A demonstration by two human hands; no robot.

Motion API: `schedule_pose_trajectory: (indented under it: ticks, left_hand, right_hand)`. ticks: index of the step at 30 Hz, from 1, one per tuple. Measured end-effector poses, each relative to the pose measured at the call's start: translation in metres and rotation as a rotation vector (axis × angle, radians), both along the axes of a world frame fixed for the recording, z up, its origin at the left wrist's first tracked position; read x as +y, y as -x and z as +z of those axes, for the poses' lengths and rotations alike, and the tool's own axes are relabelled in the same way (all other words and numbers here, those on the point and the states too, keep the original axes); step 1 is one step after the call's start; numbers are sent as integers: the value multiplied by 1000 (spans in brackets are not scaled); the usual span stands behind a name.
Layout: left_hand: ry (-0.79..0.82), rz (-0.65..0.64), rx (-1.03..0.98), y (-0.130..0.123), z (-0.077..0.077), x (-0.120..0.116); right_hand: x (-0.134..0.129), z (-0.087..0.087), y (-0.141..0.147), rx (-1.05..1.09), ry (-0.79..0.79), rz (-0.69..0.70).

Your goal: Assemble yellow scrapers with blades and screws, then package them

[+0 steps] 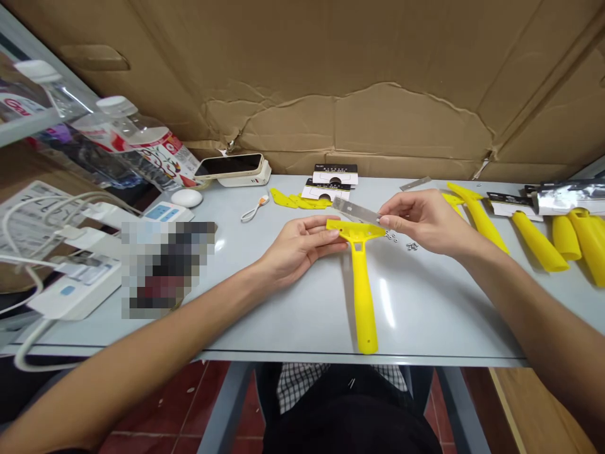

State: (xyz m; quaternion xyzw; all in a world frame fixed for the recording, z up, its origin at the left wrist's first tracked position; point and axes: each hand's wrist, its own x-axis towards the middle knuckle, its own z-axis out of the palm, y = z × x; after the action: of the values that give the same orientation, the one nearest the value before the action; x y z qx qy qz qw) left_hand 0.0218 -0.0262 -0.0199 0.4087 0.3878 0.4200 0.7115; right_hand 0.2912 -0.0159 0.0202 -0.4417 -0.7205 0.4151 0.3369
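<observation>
Checked cloth and dark trousers show under the near edge of the grey table (425, 315). On the table lies a yellow scraper handle (363, 296), its long grip toward the person and its wide head away. The left hand (297, 246) pinches the left end of that head between thumb and fingers. The right hand (425, 221) pinches one end of a thin metal blade (355, 211), which is tilted just above the head, touching or almost touching it. Small screws (401, 239) lie just beside the right hand. Farther away are more yellow handles (539, 243), yellow flat pieces (297, 202), blade packets (334, 174), a phone (229, 166), bottles (137, 142) and a cardboard wall (378, 82).
</observation>
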Motion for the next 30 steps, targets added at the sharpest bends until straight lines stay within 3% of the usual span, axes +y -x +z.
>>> schedule_pose_trajectory:
  ticks: [24,30]
  left_hand:
    - [-76,-17,-94,-6,5,-15]
    - [-14,40,-125,-5,4,-14]
  right_hand:
    - [-6,8,3,-41,-53,45]
    - [-8,6,5,-40,-175,-81]
